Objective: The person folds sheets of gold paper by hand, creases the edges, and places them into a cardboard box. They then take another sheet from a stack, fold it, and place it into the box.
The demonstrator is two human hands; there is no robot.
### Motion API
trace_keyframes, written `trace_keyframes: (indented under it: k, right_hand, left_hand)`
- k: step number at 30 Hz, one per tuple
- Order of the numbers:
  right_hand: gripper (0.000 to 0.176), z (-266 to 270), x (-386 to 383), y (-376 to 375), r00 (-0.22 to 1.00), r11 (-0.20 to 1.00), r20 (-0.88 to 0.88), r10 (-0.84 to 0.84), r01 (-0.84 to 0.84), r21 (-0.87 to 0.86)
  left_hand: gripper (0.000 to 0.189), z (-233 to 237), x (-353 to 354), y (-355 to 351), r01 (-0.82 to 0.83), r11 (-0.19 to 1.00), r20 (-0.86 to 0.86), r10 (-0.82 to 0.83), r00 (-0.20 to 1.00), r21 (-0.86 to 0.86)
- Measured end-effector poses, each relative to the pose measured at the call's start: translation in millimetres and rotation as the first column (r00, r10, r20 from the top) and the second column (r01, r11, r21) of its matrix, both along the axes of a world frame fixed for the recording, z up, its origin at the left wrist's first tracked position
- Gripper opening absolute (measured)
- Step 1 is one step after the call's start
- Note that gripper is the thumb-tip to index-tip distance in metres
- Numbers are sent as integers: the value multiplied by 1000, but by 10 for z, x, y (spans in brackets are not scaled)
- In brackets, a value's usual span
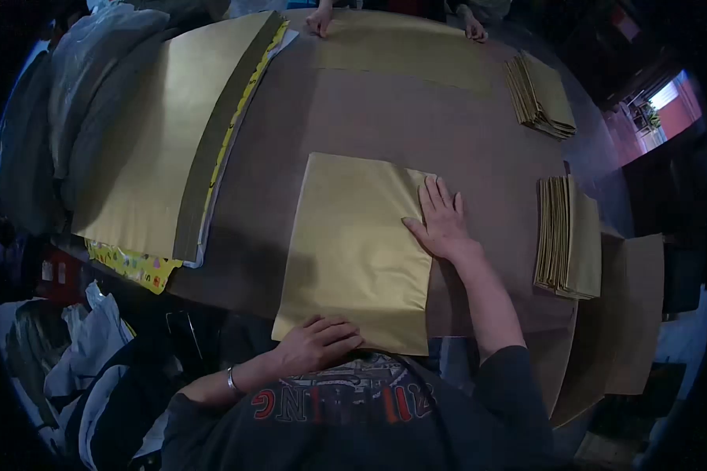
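A gold sheet (353,243) lies on the brown table before me, its near edge reaching over the table edge to my shirt. My right hand (442,221) rests flat on the sheet's right edge, fingers spread. My left hand (318,343) lies on the near edge of the sheet at the lower left, its fingers stretched over the surface and holding nothing I can see. A metal bracelet circles my left wrist.
At the left lies a large gold stack (165,141) over yellow patterned material (137,267). Folded gold bundles (569,235) (542,94) sit at the right, a cardboard box (632,314) beside them. Across the table (369,110), another person's hands touch a gold sheet (401,51).
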State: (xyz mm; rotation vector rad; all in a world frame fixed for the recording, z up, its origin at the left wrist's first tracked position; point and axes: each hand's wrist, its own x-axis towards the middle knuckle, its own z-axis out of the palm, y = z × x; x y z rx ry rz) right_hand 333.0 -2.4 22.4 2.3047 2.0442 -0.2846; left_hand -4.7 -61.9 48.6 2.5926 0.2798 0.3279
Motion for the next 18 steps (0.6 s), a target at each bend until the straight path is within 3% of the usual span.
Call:
trace_keyframes:
  k: [3, 7, 9, 10, 13, 18]
  right_hand:
    - [83, -6, -192, 82, 995, 995, -12, -102, 102, 6]
    - [79, -185, -1081, 285, 927, 929, -88, 365, -356, 104]
    - [75, -123, -1456, 324, 873, 876, -80, 481, -474, 93]
    - [72, -242, -1578, 313, 844, 837, -86, 529, -502, 216]
    - [71, -245, -1668, 302, 823, 800, -56, 565, -531, 281]
    - [67, -209, -1653, 300, 799, 785, -68, 598, -566, 253]
  left_hand:
    - [41, -1, -54, 6, -62, 997, -40, 61, 997, -38]
    - [41, -86, -123, -12, 0, 1000, -63, -1, 998, -23]
    - [42, -61, -139, -21, -22, 1000, -58, 20, 998, -22]
    - [43, -54, -159, -27, -36, 999, -56, 35, 998, -27]
    - [43, -95, -214, -22, -70, 996, -56, 67, 996, -60]
    - [38, -66, -234, 60, -184, 983, -68, 183, 981, -15]
